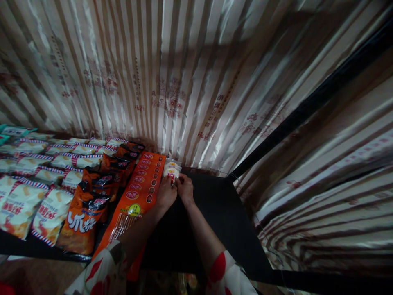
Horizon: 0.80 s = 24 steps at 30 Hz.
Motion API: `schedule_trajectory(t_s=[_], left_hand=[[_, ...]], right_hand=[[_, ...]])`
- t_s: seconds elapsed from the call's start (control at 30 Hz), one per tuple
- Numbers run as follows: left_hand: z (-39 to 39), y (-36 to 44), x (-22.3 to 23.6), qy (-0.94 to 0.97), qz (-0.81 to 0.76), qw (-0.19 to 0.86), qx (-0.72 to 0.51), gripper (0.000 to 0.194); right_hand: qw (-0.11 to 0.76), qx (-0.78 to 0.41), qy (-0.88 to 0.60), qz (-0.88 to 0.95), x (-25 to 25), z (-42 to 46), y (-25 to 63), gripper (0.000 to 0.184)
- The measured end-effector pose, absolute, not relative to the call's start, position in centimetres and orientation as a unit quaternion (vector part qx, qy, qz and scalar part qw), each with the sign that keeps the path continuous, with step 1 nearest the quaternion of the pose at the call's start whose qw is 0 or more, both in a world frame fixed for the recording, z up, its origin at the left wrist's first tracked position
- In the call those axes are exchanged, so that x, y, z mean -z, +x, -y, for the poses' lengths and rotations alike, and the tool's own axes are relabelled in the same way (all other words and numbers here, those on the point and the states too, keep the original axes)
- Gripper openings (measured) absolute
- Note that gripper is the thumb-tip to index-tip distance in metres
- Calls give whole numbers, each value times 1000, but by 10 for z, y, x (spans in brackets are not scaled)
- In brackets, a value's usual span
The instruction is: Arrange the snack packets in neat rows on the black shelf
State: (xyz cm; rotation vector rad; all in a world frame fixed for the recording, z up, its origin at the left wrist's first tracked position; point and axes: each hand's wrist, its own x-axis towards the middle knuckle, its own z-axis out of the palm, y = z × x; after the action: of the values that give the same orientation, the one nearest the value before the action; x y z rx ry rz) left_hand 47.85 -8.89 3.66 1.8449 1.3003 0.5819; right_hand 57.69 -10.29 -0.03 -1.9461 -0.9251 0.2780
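Both my hands are at a small stack of white snack packets (172,169) with red and yellow print, at the back of the black shelf. My left hand (166,193) grips the front packet with bent fingers. On the right side, my right hand (185,189) has its fingers closed on the same packet's edge. Just left of the packets lies a row of overlapping orange packets (144,174) with oval logos, running toward the front edge. My left forearm crosses over them.
Orange and black snack bags (80,221) stand further left, beside several rows of white snack bags (50,213). A green bag (18,131) is at the far left. Striped, printed plastic sheeting (172,82) hangs behind the black shelf (215,213). A black post (294,110) slants up from its back corner.
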Motion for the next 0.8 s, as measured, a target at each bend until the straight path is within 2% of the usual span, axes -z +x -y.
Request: schedule_trajectory(t_s=[0.6,0.8], left_hand=[[88,484,-20,765,-503,328,-234,41],[95,480,-28,770,-483,329,-257,41]], right_hand=[[445,-75,-810,375,5,97,573,28],[460,-69,-807,364,5,101,572,38]])
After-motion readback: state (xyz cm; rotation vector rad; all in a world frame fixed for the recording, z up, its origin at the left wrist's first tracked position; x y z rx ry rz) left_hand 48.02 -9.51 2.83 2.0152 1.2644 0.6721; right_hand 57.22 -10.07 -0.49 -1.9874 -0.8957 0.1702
